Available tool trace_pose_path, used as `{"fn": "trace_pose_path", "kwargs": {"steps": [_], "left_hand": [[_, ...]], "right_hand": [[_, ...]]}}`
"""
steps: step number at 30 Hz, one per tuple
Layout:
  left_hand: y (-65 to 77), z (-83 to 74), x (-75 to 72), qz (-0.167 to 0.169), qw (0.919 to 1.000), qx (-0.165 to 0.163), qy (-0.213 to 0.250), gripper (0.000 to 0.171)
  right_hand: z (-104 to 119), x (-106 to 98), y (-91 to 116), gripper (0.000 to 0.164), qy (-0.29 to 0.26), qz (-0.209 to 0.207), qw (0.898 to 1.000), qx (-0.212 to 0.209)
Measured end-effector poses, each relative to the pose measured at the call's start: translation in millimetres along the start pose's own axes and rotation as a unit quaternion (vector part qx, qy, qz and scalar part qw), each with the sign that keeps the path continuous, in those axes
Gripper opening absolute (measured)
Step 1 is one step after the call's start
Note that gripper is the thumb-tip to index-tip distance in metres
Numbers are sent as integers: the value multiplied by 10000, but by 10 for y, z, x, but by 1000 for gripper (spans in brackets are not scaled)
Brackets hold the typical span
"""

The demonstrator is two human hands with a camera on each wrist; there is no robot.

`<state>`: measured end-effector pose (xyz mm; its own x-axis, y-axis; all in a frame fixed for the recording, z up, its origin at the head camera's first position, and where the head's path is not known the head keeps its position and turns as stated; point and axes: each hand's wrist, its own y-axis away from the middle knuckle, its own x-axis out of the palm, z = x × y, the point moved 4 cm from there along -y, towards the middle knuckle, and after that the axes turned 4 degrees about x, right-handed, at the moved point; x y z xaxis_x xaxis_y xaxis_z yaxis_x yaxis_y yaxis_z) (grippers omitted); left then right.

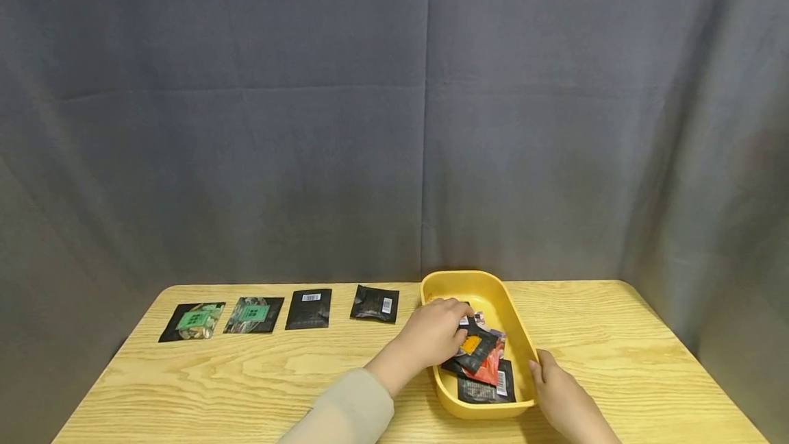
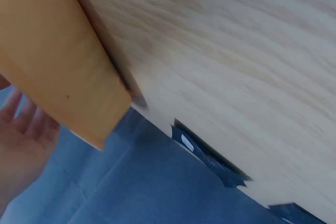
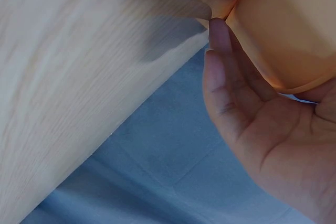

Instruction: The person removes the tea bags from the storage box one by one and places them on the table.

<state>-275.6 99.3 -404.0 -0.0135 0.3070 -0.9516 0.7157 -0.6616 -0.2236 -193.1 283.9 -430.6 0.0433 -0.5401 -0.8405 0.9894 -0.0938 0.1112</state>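
A yellow plastic bin (image 1: 522,334) stands on the table, holding a loose pile of sachets. My left hand (image 1: 436,329) reaches over its left wall, fingers bent down among them. Its thumb and forefinger are at a black sachet with an orange label (image 1: 470,346); I cannot tell whether they pinch it. A red sachet (image 1: 488,368) lies partly under that one, and a black sachet with a barcode (image 1: 483,386) lies at the bin's near end. My right hand (image 1: 564,392) grips the bin's right wall near its front corner, thumb at the rim, fingers along the outside.
Left of the bin, several sachets lie spaced in a row: two with green labels (image 1: 200,321) and two black ones with barcodes (image 1: 374,303). The wooden table (image 1: 246,389) ends at a grey curtain (image 1: 308,156) behind it.
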Motion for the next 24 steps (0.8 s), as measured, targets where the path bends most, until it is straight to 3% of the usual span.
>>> {"fn": "trace_pose_path", "kwargs": {"steps": [7,13,17,24], "left_hand": [[-27,-88,181,522,9984,-225,62,46],[-39,-111,275,681,9962,-486,-254,52],[-68,-125,309,644,9921,-657,-849,52],[-86,-164,376,755,9724,-740,-2079,50]], "right_hand": [[-30,15,6,43,41,11,10000,33],[-34,21,2,44,25,53,10000,55],[-33,13,-3,43,41,27,10000,46],[-17,9,-8,42,42,2,10000,5]]}}
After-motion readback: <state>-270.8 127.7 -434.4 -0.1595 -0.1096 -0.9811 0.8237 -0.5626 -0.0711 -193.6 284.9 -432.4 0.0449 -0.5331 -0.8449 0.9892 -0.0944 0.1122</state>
